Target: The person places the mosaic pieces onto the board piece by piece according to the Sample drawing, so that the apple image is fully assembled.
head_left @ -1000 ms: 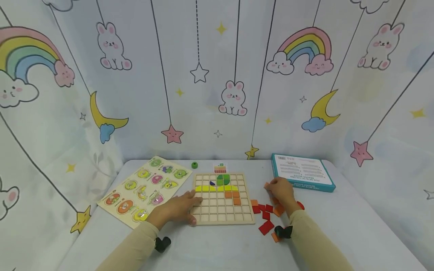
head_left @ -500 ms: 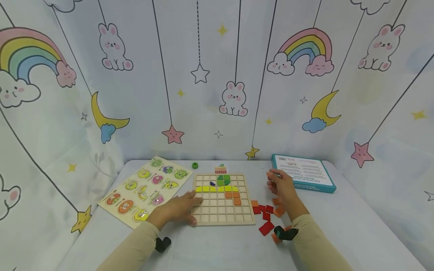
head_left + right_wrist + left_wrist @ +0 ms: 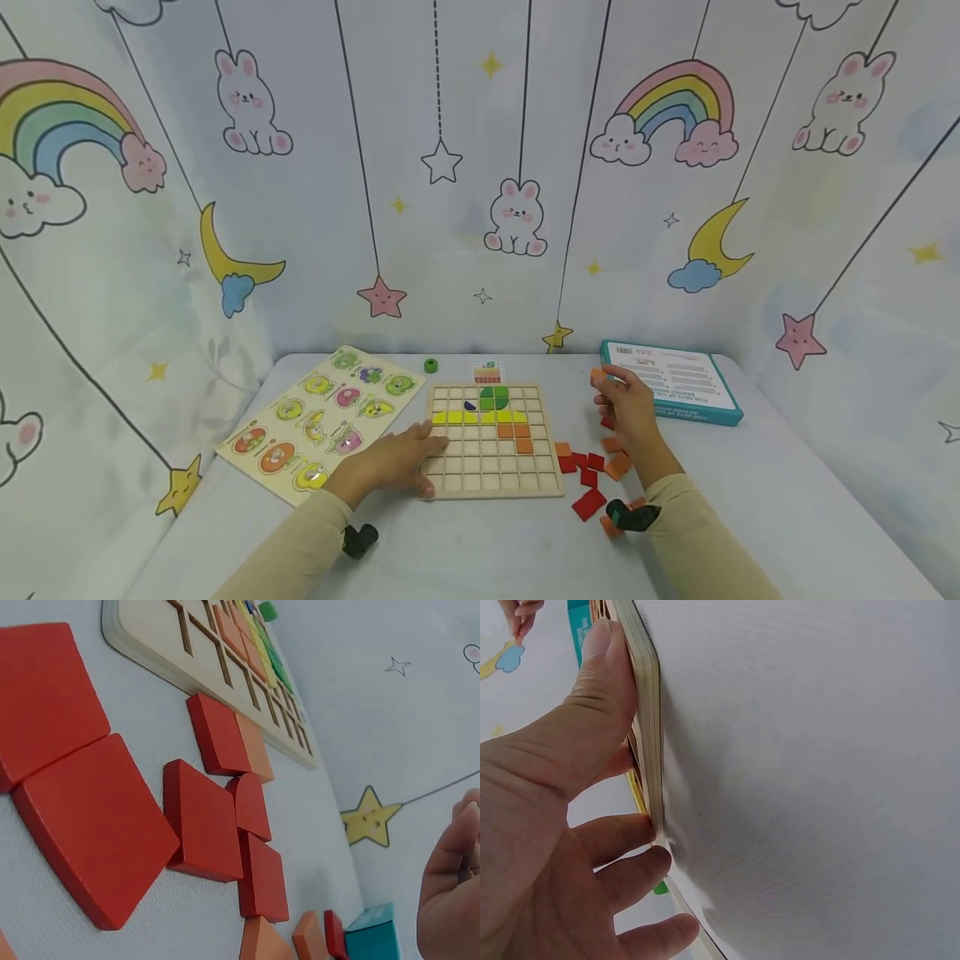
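The right hand (image 3: 632, 408) has lifted slightly, pinching an orange tile (image 3: 597, 377) to the right of the grid board (image 3: 495, 492), so that tile appears secured but unplaced, while the left hand (image 3: 397, 458), fingers relaxed, rests at the grid board's left edge.

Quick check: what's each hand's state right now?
Left hand: open, touching the grid board.
Right hand: closed, pinching an orange tile.
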Motion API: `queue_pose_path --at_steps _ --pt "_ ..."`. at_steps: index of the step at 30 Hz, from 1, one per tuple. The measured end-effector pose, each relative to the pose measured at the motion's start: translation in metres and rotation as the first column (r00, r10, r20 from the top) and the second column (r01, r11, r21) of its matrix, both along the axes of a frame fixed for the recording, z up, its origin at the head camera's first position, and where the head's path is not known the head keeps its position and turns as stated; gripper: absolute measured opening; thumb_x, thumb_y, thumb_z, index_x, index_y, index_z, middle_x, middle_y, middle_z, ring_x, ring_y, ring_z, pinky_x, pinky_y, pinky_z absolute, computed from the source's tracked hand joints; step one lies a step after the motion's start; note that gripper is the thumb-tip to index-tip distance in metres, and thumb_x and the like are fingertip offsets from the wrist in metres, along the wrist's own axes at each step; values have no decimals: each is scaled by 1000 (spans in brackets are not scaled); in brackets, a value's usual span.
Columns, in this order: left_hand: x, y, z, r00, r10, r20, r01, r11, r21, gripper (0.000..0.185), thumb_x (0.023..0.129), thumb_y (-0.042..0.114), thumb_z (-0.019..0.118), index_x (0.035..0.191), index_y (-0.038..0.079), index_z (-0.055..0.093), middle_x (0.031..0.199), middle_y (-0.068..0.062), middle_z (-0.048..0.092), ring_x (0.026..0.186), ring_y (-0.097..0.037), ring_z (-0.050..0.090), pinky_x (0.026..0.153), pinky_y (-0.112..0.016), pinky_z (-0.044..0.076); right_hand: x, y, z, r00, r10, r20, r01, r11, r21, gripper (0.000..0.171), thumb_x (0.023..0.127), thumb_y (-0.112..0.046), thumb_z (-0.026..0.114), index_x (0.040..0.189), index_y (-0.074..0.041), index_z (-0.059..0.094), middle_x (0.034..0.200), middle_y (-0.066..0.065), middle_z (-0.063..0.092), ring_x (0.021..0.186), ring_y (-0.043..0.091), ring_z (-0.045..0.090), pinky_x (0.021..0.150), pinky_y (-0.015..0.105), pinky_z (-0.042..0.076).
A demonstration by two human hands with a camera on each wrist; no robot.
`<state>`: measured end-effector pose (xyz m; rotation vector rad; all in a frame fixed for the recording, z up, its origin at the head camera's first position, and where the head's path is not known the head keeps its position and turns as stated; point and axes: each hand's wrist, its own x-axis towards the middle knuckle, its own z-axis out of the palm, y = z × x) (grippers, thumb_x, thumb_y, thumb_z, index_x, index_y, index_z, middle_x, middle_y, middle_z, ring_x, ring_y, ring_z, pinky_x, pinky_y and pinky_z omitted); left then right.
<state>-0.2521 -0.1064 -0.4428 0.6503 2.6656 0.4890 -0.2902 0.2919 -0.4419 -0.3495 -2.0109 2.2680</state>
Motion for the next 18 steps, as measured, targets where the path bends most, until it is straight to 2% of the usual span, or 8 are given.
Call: queue_pose_path --at_steps 9,15,18 --pt "0 0 -2 1000 -2 4 2 1000 -7 82 76 38 87 149 24 53 165 -14 33 153 -35 29 122 -61 25 0 -4 0 997 -9 -72 14 997 77 46 100 -26 67 142 -14 53 97 -7 75 71 9 63 62 17 54" --pt "-1 0 -2 1000 -10 -8 10 1000 -7 82 75 38 87 149 23 54 164 -14 34 152 -35 30 121 -61 25 1 -11 -4 1000 6 -26 -2 985 173 48 102 -29 64 146 -13 52 107 -5 75 77 12 63 66 17 54" --pt "-1 0 -3 1000 -11 -9 11 1000 -7 82 75 39 87 149 23 54 164 -14 34 152 -35 30 121 -61 25 4 -21 -8 999 37 24 -40 985 169 45 102 -27 63 145 -14 54 114 -1 75 79 15 62 69 20 54"
